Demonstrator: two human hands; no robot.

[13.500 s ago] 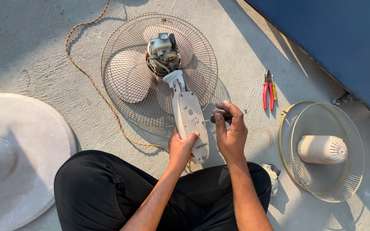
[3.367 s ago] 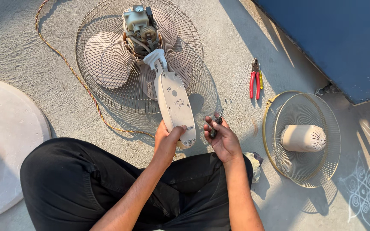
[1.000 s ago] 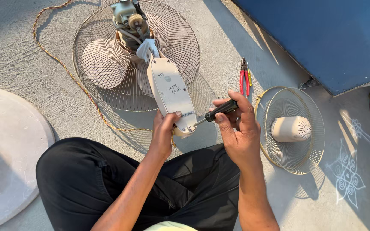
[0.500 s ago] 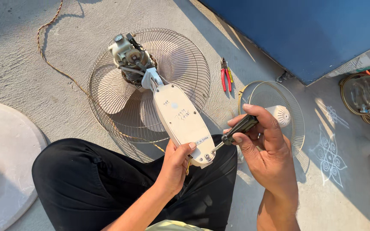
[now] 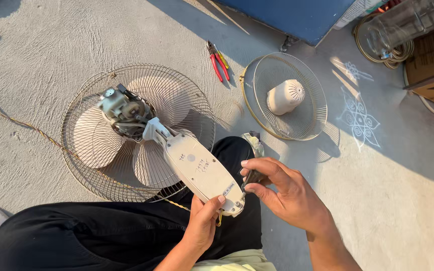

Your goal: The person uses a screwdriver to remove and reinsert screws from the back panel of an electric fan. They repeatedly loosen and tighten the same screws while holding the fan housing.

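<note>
Since half a second ago, right hand (image 5: 282, 193) has lowered its screwdriver (image 5: 251, 178) to the fan neck's (image 5: 202, 173) bottom end, closed round the handle. Left hand (image 5: 204, 223) grips that end over the lap. Beyond lie grille (image 5: 84, 170), pliers (image 5: 217, 60) and cover (image 5: 286, 96) on the floor (image 5: 403, 190).

Two fan grilles (image 5: 76, 145) (image 5: 307, 118), one pliers (image 5: 217, 60), one screwdriver (image 5: 251, 178), one motor (image 5: 121, 108).
</note>
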